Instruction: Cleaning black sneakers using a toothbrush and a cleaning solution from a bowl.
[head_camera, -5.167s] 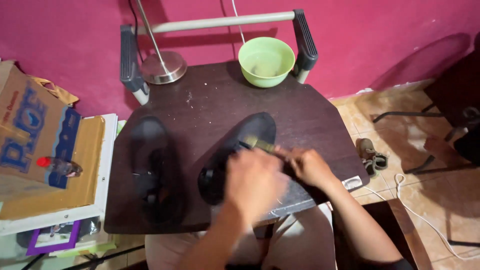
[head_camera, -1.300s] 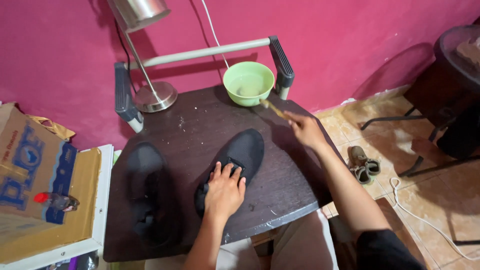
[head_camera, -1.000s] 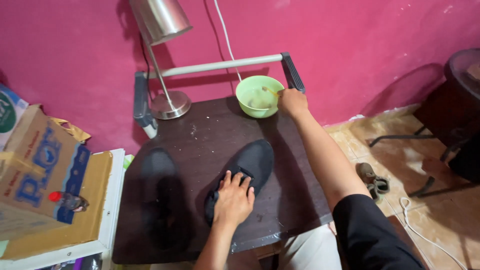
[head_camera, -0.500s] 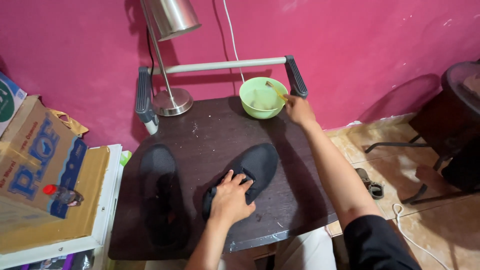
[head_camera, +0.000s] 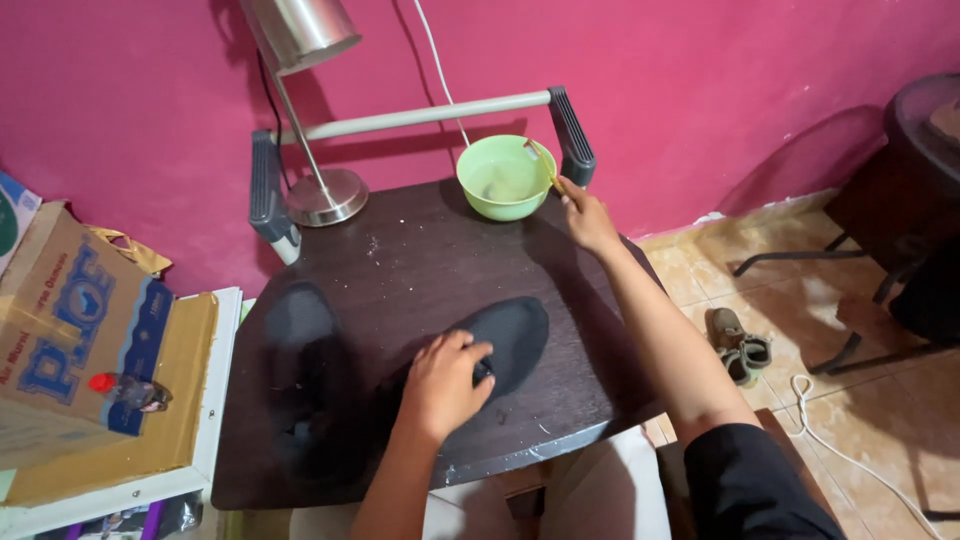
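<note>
A black shoe (head_camera: 510, 335) lies on the dark wooden table (head_camera: 420, 255), and my left hand (head_camera: 440, 385) presses down on its near end. A second black shoe (head_camera: 300, 370) lies to the left of it. At the table's far edge stands a light green bowl (head_camera: 505, 178). My right hand (head_camera: 588, 215) reaches out beside the bowl and holds a small brush (head_camera: 545, 165) whose head rests over the bowl's rim.
A metal desk lamp (head_camera: 315, 100) stands at the table's back left, with a grey-padded rail behind it. A cardboard box (head_camera: 70, 320) sits to the left. A small shoe (head_camera: 735, 345) and a white cable (head_camera: 850, 450) lie on the tiled floor to the right.
My right hand went from brushing the shoe out to the green bowl, and the brush now rests at its rim. My left hand stayed on the shoe.
</note>
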